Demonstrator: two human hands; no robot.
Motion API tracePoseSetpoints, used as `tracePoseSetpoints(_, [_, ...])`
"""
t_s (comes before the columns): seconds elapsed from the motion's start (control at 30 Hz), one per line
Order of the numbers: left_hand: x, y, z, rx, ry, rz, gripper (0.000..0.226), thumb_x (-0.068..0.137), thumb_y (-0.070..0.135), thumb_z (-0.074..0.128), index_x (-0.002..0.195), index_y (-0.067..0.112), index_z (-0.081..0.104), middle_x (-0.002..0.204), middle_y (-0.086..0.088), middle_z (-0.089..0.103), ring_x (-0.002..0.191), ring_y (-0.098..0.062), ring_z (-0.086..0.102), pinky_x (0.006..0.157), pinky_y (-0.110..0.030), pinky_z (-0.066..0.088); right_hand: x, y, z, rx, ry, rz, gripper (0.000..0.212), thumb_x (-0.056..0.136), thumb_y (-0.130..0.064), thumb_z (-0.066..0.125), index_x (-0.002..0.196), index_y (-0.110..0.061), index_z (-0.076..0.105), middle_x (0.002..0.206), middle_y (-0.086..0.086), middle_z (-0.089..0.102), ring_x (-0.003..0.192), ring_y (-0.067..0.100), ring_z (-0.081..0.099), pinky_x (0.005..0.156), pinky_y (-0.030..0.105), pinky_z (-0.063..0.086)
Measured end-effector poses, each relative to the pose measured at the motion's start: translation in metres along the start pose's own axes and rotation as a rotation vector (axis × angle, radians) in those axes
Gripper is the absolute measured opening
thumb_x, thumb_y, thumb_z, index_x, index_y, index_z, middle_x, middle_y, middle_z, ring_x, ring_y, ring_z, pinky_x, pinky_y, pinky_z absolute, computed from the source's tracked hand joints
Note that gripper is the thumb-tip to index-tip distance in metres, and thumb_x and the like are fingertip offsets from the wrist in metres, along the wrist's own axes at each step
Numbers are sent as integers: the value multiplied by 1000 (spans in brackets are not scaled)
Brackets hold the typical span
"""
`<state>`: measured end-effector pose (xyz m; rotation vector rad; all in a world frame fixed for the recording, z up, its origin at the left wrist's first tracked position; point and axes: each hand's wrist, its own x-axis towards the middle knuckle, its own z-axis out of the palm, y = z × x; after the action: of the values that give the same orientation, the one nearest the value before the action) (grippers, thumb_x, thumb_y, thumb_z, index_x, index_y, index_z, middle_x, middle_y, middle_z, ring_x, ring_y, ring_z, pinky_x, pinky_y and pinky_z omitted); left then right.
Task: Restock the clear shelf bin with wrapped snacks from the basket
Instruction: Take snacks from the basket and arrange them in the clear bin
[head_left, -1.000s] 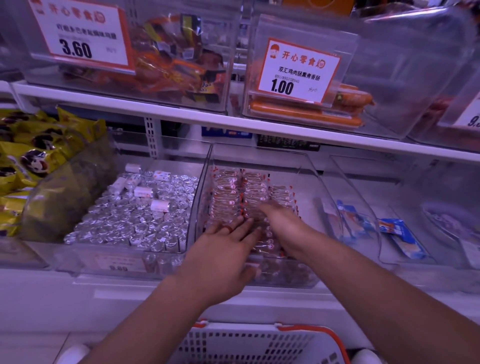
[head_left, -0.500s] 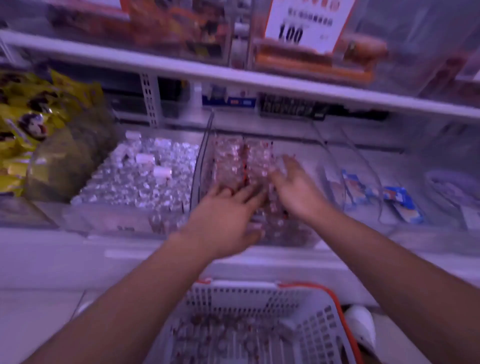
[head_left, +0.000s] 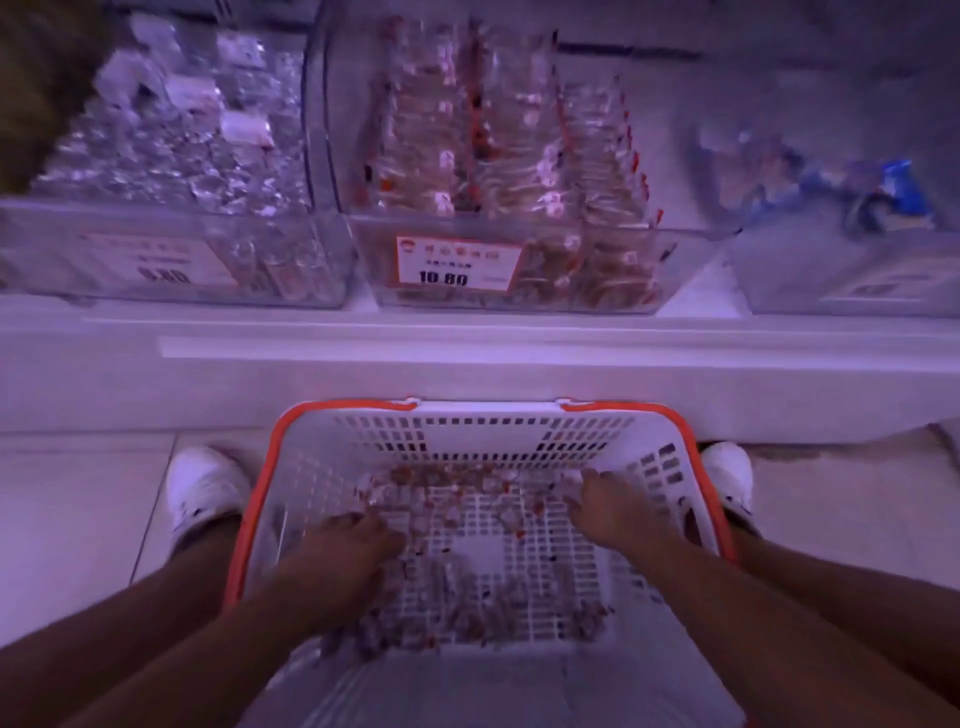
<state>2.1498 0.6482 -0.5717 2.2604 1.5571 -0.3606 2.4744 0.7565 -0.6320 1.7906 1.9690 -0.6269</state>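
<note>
basket: white lattice plastic, orange rim, lower centre
snacks: crinkly clear wrappers, scattered
left hand: I can't tell its grip
right hand: fingers spread on snacks
bin: clear, top centre

Three bins, one basket, two hands, two shoes, three price tags; snacks too many to count

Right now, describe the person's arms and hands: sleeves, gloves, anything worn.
Both forearms are bare, with no sleeves in view. The left hand and right hand wear no gloves. No watch or bracelet shows; blur hides any ring. White shoes are on the feet.
</note>
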Motion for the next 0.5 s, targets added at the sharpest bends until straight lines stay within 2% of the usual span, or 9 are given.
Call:
tracePoseSetpoints(0.07, [15,-18,27,-20,-101,-131,58,84,45,60,137,25,50,138,-2,53,121,-25,56,95,-34,46,15,-3,27,37,43,65,55,85,-41,51,136,-20,45,135,12,51,119,37,52,97,49,48])
tracePoseSetpoints(0.1, [23,-25,37,-59,-112,-195,62,88,45,53,145,25,40,145,-2,46,127,-26,51,99,-36,44,20,-8,42,80,36,73,65,82,-44,54,141,-23,38,141,12,44,125,38,47,99,50,47])
tracePoseSetpoints(0.17, [45,-35,55,-198,-85,-300,59,90,41,50,145,27,37,143,-3,44,126,-29,50,100,-41,46,27,-18,72,72,-14,35,84,82,-47,57,152,-22,19,152,15,26,138,41,29,105,51,40])
tracePoseSetpoints(0.23, [68,-35,73,-315,-50,-367,61,89,36,54,147,26,37,140,-6,45,121,-32,53,99,-44,47,30,-22,92,22,13,-21,85,85,-39,55,155,-18,13,153,17,23,141,38,23,114,47,30])
tracePoseSetpoints(0.27, [77,-34,82,-344,-57,-393,66,88,34,56,150,25,33,142,-8,43,120,-34,53,99,-44,47,33,-21,98,21,51,-27,79,87,-30,53,155,-17,15,151,16,29,138,36,28,115,43,28])
tracePoseSetpoints(0.33, [91,-30,97,-338,-103,-426,75,88,31,58,155,21,25,144,-14,39,120,-38,52,99,-45,44,36,-13,99,152,102,33,63,92,-14,48,152,-14,30,144,15,40,131,34,41,109,39,34])
tracePoseSetpoints(0.4, [98,-28,107,-270,-125,-440,76,88,29,56,155,17,22,141,-15,42,120,-37,50,101,-44,41,36,0,98,277,189,26,43,91,-9,53,134,-8,55,132,17,52,121,35,51,100,38,41])
tracePoseSetpoints(0.43, [99,-28,109,-223,-118,-430,72,88,29,52,153,16,24,138,-14,45,119,-35,50,102,-44,40,35,4,98,299,251,-5,35,90,-8,56,125,-7,62,126,17,56,114,35,55,96,37,43])
tracePoseSetpoints(0.5, [100,-30,111,-157,-95,-424,65,88,29,50,149,17,31,132,-9,52,117,-31,51,101,-41,39,36,7,97,354,337,-65,34,89,-5,59,122,-8,66,120,14,57,105,33,58,91,33,45])
